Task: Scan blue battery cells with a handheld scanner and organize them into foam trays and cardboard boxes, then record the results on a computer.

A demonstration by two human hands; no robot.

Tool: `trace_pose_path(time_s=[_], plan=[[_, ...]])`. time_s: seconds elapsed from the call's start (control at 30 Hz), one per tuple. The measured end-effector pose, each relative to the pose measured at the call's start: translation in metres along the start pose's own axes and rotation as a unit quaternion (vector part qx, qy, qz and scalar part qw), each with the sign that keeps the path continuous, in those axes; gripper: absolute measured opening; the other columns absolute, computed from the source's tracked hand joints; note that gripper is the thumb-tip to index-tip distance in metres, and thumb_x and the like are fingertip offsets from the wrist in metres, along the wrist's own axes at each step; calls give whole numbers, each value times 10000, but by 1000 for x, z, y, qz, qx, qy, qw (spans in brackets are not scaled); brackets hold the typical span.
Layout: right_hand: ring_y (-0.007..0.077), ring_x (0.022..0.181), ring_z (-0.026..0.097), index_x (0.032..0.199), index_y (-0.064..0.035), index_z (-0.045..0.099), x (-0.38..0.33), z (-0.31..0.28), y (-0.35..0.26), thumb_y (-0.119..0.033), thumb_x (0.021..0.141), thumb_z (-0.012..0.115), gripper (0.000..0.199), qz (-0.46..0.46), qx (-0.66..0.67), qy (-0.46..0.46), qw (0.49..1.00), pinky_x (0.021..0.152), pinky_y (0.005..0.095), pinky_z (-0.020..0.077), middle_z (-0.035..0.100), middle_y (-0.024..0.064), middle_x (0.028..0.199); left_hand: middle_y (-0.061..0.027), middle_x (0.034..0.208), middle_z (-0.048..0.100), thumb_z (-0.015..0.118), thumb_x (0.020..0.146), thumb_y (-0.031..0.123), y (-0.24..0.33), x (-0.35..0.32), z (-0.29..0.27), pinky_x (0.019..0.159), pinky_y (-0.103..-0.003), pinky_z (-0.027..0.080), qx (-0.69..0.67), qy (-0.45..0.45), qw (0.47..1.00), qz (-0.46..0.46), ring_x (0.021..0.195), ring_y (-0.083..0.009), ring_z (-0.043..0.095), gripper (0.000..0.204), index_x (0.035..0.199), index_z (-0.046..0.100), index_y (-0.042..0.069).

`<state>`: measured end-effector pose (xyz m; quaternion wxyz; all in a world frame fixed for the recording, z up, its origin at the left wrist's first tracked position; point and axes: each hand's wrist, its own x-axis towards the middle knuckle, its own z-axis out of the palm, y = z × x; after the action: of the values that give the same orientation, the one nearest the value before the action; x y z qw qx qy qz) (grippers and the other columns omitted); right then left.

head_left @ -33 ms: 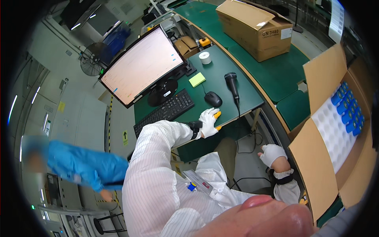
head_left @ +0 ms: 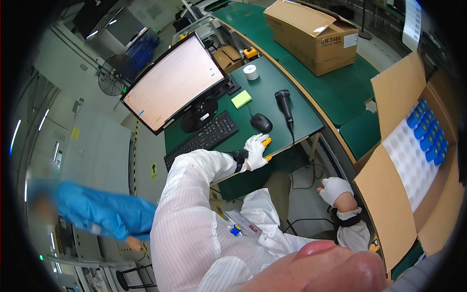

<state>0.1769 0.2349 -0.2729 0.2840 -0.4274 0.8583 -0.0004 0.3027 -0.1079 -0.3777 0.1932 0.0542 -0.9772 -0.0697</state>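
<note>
My left hand [head_left: 256,152], in a white glove with yellow fingertips, rests at the near edge of the green desk [head_left: 304,114]. Its fingers are spread and hold nothing. Just beyond it is a black mouse [head_left: 261,122], with a black keyboard [head_left: 209,134] to the left. My right hand [head_left: 336,191], in a white glove with bare fingertips, hangs low beside the desk, left of an open cardboard box [head_left: 386,194]. Its fingers look loosely curled, with nothing seen in them. Blue-wrapped cylindrical cells [head_left: 429,131] stand in a white holed tray [head_left: 411,165] inside that box.
A monitor [head_left: 175,82], a yellow note pad [head_left: 241,99], a white label roll [head_left: 251,72] and a black handheld scanner [head_left: 284,104] occupy the desk. Another carton [head_left: 314,41] sits on the green bench behind. At left is a person in blue [head_left: 104,209].
The whole view has shifted slightly, so the desk items sit a little farther left. The person in blue has moved a bit. Both my hands stay in place.
</note>
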Motion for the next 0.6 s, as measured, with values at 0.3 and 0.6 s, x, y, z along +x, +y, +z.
trace_pose_path(time_s=[0.3, 0.6], plan=[[368, 995, 661, 1035, -40, 709, 10, 21, 15, -392, 909, 607, 388, 4, 43, 45, 998, 888, 460, 517, 703, 203, 1015, -109, 1395, 492, 794, 646, 269, -2, -5, 6, 1075, -493, 343, 29, 12, 999, 23, 1293, -362, 440, 719, 1294, 551, 76], [379, 984, 657, 1027, -23, 704, 12, 30, 17, -366, 914, 612, 373, -19, 58, 84, 995, 884, 450, 514, 702, 206, 997, -118, 1387, 494, 798, 645, 258, -2, -1, -2, 1076, -485, 345, 31, 21, 999, 30, 1283, -364, 444, 732, 1307, 541, 76]])
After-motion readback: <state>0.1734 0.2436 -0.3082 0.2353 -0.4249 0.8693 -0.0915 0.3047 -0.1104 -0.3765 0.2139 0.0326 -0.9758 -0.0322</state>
